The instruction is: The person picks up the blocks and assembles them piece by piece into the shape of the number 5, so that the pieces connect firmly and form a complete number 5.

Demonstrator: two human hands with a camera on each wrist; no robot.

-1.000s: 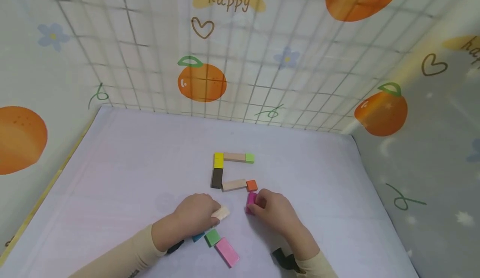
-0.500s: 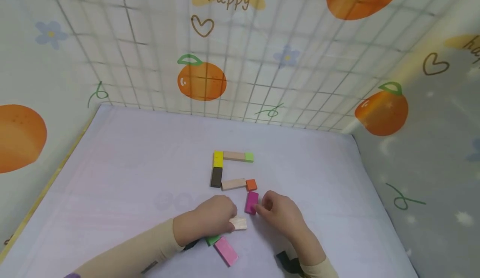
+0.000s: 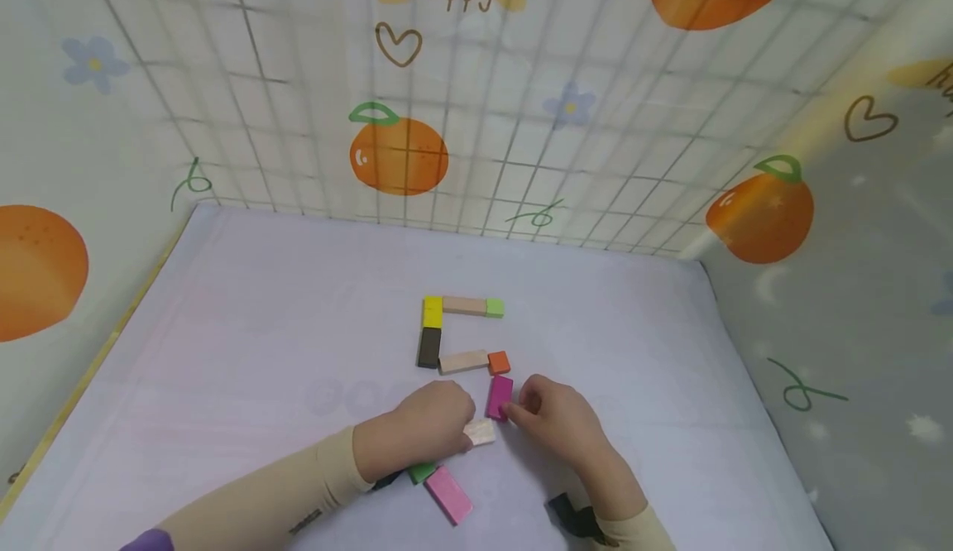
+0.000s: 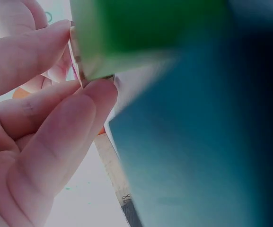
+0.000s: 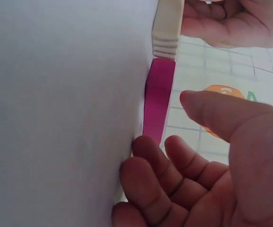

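Note:
My left hand (image 3: 424,420) pinches a pale wooden block (image 3: 480,432) between thumb and fingers. In the right wrist view that block's ridged end (image 5: 166,45) meets or nearly meets the end of a magenta block (image 3: 500,398). Beside the magenta block is my right hand (image 3: 560,419), its thumb apart from its loosely bent fingers. The fingertips are close to the block's side; whether they touch it I cannot tell. Just beyond lies an orange cube (image 3: 499,362). It adjoins a beige block (image 3: 463,361), whose other end meets a dark brown block (image 3: 428,347).
Yellow blocks (image 3: 433,312), a tan block (image 3: 465,305) and a light green cube (image 3: 495,308) continue the row. Near my left forearm lie a green block (image 3: 421,472) and a pink block (image 3: 449,494). A blue block (image 4: 174,142) looms in the left wrist view.
The left hand has moved right with the pale block, turning it and bringing it up to the near end of the magenta block. My right fingers have loosened from the magenta block.

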